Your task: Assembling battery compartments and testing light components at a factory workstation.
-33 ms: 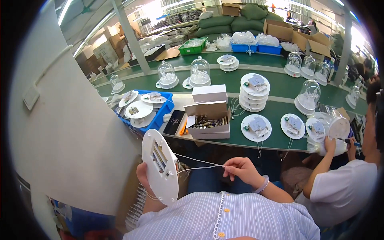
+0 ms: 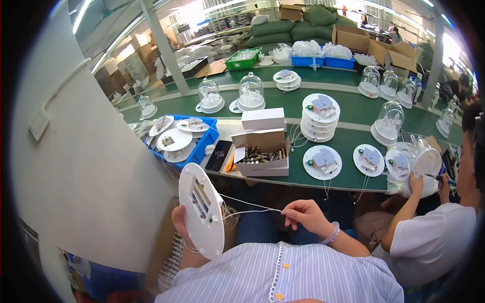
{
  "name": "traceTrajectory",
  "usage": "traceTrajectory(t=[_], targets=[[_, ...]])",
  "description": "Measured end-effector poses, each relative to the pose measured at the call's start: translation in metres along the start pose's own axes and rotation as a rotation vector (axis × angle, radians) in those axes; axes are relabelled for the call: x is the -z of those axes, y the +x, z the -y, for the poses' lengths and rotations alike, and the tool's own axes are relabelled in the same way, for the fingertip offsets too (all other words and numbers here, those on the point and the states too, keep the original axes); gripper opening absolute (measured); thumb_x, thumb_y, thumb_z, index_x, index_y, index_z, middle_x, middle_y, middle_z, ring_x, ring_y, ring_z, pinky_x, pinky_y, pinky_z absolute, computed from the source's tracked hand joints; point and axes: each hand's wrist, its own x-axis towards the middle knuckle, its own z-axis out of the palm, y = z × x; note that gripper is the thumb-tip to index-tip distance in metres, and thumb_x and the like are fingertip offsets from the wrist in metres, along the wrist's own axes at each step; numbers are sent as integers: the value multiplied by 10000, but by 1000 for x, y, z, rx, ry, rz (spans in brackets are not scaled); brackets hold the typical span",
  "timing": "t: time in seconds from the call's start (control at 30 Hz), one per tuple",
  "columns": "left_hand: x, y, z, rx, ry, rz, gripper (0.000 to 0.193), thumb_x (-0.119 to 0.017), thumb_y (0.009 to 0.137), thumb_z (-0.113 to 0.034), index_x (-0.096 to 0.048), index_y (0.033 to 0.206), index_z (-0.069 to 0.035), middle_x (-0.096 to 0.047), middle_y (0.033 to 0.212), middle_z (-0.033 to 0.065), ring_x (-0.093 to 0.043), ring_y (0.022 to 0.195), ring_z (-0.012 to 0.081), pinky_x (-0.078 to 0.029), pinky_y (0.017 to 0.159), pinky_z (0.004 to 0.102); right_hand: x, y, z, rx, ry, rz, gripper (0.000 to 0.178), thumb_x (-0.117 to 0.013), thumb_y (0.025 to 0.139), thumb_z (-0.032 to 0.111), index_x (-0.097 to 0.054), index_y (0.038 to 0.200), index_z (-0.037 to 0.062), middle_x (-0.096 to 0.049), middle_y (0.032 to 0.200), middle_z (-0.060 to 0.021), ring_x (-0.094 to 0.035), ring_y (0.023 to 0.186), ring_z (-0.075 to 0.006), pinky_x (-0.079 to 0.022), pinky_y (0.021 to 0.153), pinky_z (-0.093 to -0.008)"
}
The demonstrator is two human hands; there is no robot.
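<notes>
L hand [image 2: 181, 222] grips a white round base [image 2: 201, 217] upright at 7 o'clock, fingers mostly hidden behind it. R hand [image 2: 305, 216], near 6, is pinched shut on thin white wires [image 2: 247, 206] running from the base. Open battery box [image 2: 262, 154] sits w/ a phone [image 2: 219, 155] at 12.

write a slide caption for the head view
Left hand holds a white round base; right hand pinches its thin wire.
</notes>
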Motion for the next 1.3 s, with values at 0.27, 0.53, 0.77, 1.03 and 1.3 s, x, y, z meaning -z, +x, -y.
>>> traceTrajectory(t=[0.27,0.53,0.77,1.03,1.3], targets=[[-5,15,1,4,-5,165,564,-417,812,-289,-238,1256,10,-318,1262,189,-383,1126,305,-308,956,399,6,-9,34,282,-104,-1,185,-400,866,99,-471,1012,11,-487,639,-8,-406,517,-53,-353,510,-146],[23,-16,-37,-435,329,111,592,-259,847,-380,-40,1322,-105,-253,1292,180,-449,972,304,-418,654,418,-18,-7,89,591,-261,24,332,-397,843,37,-339,1164,-23,-474,572,-21,-426,494,-62,-358,482,-179],[-26,-6,-29,-448,-329,462,606,-389,811,-262,-122,1308,-43,-194,1332,154,-287,1183,304,-381,826,413,-40,22,106,703,-455,89,382,-442,800,40,-322,1157,-23,-451,595,-52,-458,509,-169,-374,497,-255],[-40,6,-7,41,-891,590,336,-408,819,-237,-357,1098,-57,-375,1091,123,-411,903,265,-406,676,365,-60,38,124,732,-539,198,414,-490,800,109,-318,1160,-3,-493,621,-78,-494,519,-240,-394,490,-294],[-50,39,10,571,-1361,755,225,-426,828,-213,-591,887,-72,-556,849,92,-535,623,225,-430,526,317,-44,36,108,604,-660,140,554,-538,784,119,-242,1245,32,-547,645,-88,-535,540,-225,-425,508,-296]])
